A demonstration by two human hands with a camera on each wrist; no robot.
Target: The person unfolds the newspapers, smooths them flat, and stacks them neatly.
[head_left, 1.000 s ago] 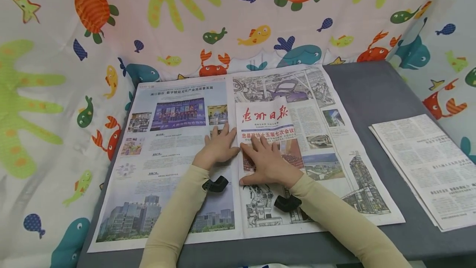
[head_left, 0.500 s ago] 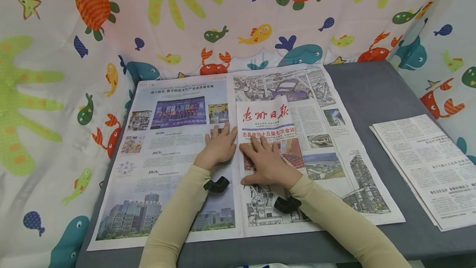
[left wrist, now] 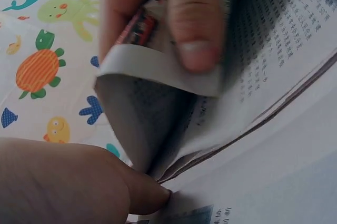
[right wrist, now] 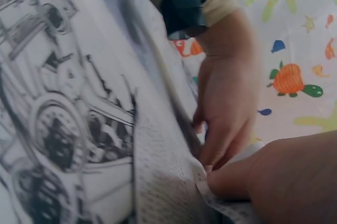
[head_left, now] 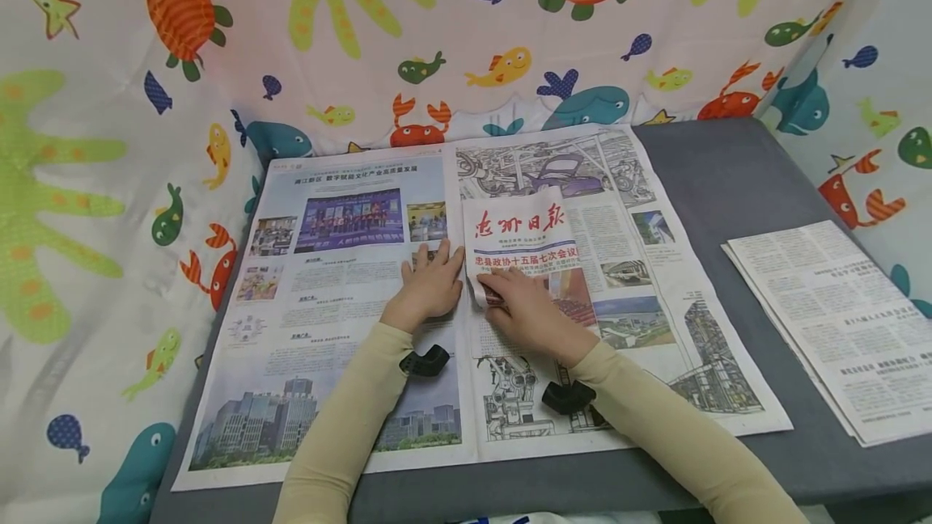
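Note:
A large newspaper lies spread with its centre fold running away from me. On its right half is a smaller newspaper sheet with red headline characters. My left hand rests on the left page beside the fold, fingers pointing away. My right hand pinches the smaller sheet's left edge between thumb and fingers. In the left wrist view that edge curls up under the right thumb, showing the printed underside. The right wrist view has the left hand close to the right hand.
A stack of folded newspapers lies at the right on the grey table. A curtain printed with sea animals hangs along the back and both sides. Each wrist wears a black camera mount.
My right hand was spread flat on the smaller sheet; its fingers have drawn together and pinch the left edge, which now lifts and curls. The left hand stays in place.

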